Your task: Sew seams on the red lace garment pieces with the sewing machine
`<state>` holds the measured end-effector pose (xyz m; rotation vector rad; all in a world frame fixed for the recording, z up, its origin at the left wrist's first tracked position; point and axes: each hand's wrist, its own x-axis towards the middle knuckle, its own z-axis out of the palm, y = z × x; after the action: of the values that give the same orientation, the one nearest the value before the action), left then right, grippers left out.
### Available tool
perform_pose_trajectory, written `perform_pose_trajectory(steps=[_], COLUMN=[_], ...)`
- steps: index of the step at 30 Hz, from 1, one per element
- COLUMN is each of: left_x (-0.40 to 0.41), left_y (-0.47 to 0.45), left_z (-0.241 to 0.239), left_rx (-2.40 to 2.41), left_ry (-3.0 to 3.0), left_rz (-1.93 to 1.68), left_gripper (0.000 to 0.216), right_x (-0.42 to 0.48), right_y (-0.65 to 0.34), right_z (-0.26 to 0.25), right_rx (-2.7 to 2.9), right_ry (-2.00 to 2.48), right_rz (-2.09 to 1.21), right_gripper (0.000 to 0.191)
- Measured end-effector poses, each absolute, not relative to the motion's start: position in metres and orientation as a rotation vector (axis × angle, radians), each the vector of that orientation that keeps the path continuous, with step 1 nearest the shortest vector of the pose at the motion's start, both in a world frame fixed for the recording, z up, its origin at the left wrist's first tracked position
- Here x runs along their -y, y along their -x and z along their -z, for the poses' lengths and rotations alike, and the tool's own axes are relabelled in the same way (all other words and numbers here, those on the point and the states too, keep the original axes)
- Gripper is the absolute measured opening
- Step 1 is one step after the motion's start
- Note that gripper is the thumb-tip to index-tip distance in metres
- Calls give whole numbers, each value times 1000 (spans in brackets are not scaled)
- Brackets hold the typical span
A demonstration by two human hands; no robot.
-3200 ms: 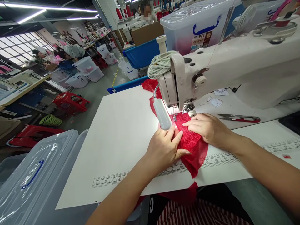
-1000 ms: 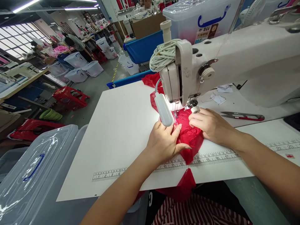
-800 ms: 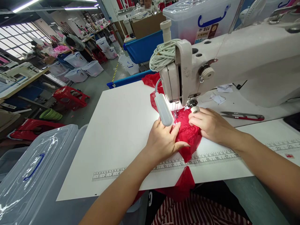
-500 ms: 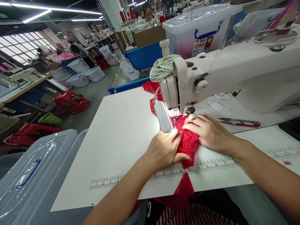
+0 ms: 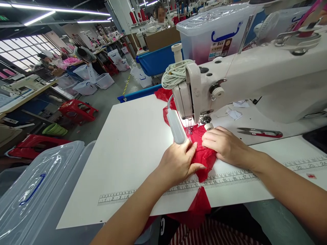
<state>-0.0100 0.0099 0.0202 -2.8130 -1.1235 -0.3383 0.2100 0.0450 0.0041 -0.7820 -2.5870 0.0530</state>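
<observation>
A piece of red lace fabric (image 5: 207, 158) lies under the needle and presser foot (image 5: 189, 130) of a white sewing machine (image 5: 242, 71). My left hand (image 5: 176, 160) lies flat on the fabric's left side, its thumb spread away from the fingers. The fingers of my right hand (image 5: 222, 144) are bent together on the fabric's right edge; their tips are partly hidden. A grey-white lamp head (image 5: 176, 126) on a bent neck hangs just above my left hand and lights the stitching spot. More red sheer fabric (image 5: 200, 204) drapes over the table's front edge.
Thread snips (image 5: 260, 132) with a red handle lie right of my right hand, near paper tags (image 5: 234, 114). A printed ruler (image 5: 122, 196) runs along the white table (image 5: 127, 149). Lidded plastic boxes (image 5: 48, 180) stand at the left; another box (image 5: 212, 34) stands behind the machine.
The red fabric has shifted and creased between my hands, its lace edge now nearer my right fingers. My right hand has slid slightly right over it. My left hand stays nearly in place.
</observation>
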Motion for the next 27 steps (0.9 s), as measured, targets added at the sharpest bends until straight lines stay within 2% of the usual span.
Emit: perform_pose_trajectory(steps=[10,18,27], left_x=[-5,-4,-3], left_y=[16,13,12], left_z=[-22,-19,-18], left_rx=[1171,1105,1119], left_ry=[2740,2738,2689], left_rz=[279,298,271], left_gripper=[71,77,70], right_x=[-44,-45,-45], right_y=[-207,-207,-210], right_z=[-4,-6,-4], right_rx=[2533,2488,2530], right_ry=[749,742,786], right_rz=[41,89,59], right_gripper=[30,31,30])
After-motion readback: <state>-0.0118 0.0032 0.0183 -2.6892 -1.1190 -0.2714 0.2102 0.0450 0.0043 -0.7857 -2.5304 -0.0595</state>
